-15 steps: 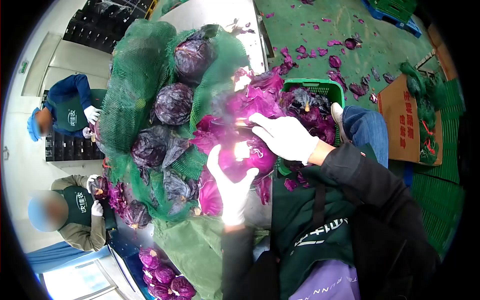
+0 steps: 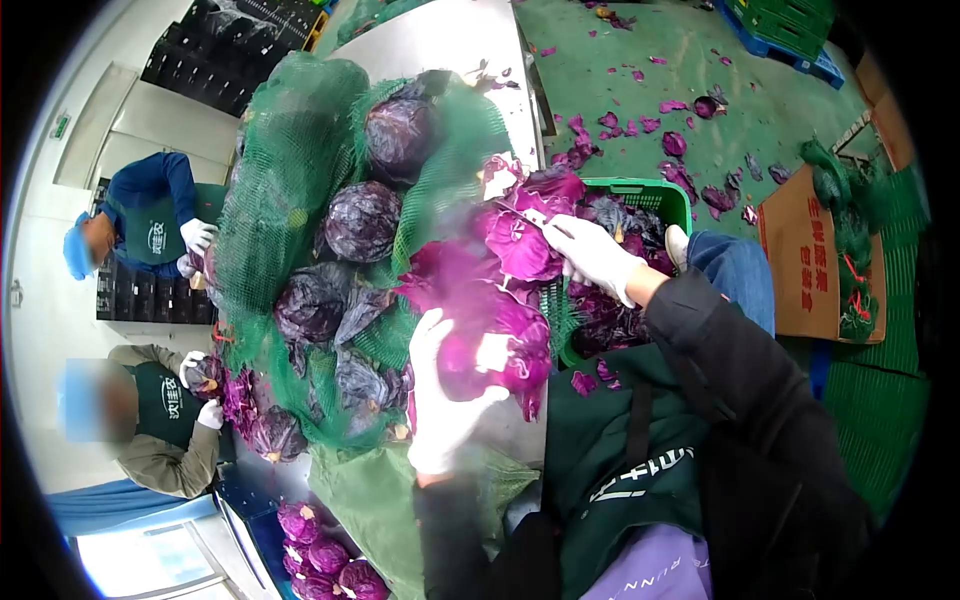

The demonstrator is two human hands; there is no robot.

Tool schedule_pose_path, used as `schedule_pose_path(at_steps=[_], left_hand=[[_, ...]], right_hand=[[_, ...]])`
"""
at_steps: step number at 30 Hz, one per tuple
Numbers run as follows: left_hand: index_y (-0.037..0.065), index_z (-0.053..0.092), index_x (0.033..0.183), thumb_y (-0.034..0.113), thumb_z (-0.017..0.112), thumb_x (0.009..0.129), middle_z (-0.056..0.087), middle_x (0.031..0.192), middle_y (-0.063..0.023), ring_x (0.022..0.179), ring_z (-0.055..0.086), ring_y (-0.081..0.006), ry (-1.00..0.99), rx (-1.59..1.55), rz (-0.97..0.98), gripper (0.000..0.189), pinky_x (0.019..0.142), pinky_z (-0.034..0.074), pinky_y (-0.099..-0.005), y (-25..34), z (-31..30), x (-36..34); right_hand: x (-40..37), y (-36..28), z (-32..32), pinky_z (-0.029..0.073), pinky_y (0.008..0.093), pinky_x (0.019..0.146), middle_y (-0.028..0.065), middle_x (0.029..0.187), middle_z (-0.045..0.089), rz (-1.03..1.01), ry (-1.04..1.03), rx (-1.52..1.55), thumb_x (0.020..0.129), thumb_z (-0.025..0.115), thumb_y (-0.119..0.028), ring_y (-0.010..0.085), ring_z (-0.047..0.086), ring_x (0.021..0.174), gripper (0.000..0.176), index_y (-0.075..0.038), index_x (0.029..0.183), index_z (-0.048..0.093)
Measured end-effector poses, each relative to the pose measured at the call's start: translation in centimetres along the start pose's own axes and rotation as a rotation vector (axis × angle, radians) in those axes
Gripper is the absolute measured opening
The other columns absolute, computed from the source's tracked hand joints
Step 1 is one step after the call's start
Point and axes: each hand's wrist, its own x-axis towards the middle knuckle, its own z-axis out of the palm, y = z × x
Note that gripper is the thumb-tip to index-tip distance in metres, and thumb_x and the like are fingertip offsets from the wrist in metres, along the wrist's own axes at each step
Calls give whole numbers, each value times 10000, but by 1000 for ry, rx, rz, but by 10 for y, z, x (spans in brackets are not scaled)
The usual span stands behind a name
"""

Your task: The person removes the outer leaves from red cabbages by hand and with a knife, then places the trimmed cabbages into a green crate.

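My left hand (image 2: 446, 405), in a white glove, holds a purple cabbage (image 2: 510, 352) from its lower left side; a pale cut stem shows on the cabbage. My right hand (image 2: 592, 256), also gloved, is closed at the upper right of it, its fingers pressed together round a thin dark tool, perhaps a knife, beside loose purple leaves (image 2: 525, 245). Part of the view over the cabbage is blurred. Dark unpeeled cabbages (image 2: 364, 221) lie to the left among green mesh netting (image 2: 290, 150).
A green crate (image 2: 680, 200) of leaves stands right of the table (image 2: 440, 40). Beyond it is a cardboard box (image 2: 800, 255). Leaf scraps litter the floor. Two co-workers (image 2: 150, 215) (image 2: 165, 410) handle cabbages across the table. Peeled cabbages (image 2: 325, 555) lie in a blue bin.
My right hand has moved right and away from the cabbage's stem. My left hand and the cabbage have shifted slightly down. The whole view has shifted a little.
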Motion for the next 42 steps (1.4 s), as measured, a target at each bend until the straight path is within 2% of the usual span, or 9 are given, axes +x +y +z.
schedule_pose_path(at_steps=[2,4,8,13,18,24,32,36,42], left_hand=[[67,422,1426,323,912,620,360,1503,-183,1402,348,-355,-130,190,104,978,1145,319,-479,0,-12,9],[83,435,1423,333,913,612,342,1504,-204,1421,309,-386,-215,281,86,974,1129,338,-519,0,-12,11],[84,327,1508,284,901,654,188,1573,-237,1446,247,-416,-190,265,-7,1048,1152,293,-535,25,-6,11],[-2,238,1522,237,896,675,253,1523,-260,1418,287,-405,217,145,-154,1099,1154,289,-507,20,35,-5],[-22,270,1500,237,874,704,348,1489,-216,1404,339,-338,251,272,-134,1033,1165,270,-448,27,43,-10],[-20,277,1492,229,873,706,372,1462,-210,1385,360,-323,250,224,-155,1017,1161,280,-438,14,35,-11],[-20,272,1491,214,867,717,379,1456,-202,1375,371,-304,261,193,-171,1004,1157,290,-441,5,34,-12],[-21,265,1496,215,865,724,370,1465,-204,1377,370,-308,247,145,-176,1005,1156,295,-444,13,31,-12],[-21,252,1503,260,873,721,346,1497,-211,1394,353,-319,223,203,-120,1037,1156,296,-442,5,36,-13]], right_hand=[[-16,-7,0,435,257,504,30,671,573,-112,37,-107,1017,512,-365,102,530,538,382,-91,1280,553],[-28,-21,-2,511,368,652,123,915,678,-264,199,-273,982,549,-381,201,645,720,389,-86,1236,561],[-68,-60,5,525,406,812,179,1155,579,-526,-169,-625,895,646,-404,305,627,930,600,-178,1427,483],[-35,-35,24,522,414,841,166,1030,615,-740,-459,-602,877,652,-375,329,637,937,567,-164,1390,532],[-34,-65,30,523,392,737,107,903,643,-841,-451,-859,837,669,-318,294,648,835,335,-103,1092,640],[-33,-62,51,529,374,693,77,831,626,-923,-311,-835,806,735,-276,281,653,750,314,-97,1056,672],[-26,-71,60,499,410,756,118,885,635,-581,-423,-718,827,699,-304,306,642,848,315,-81,1047,662],[-30,-74,43,500,356,766,86,1001,523,-739,-636,-721,794,766,-250,267,596,862,459,-107,1209,636],[-42,-82,48,492,369,692,78,972,484,-852,-535,-842,813,727,-207,250,587,783,273,-86,1034,622]])
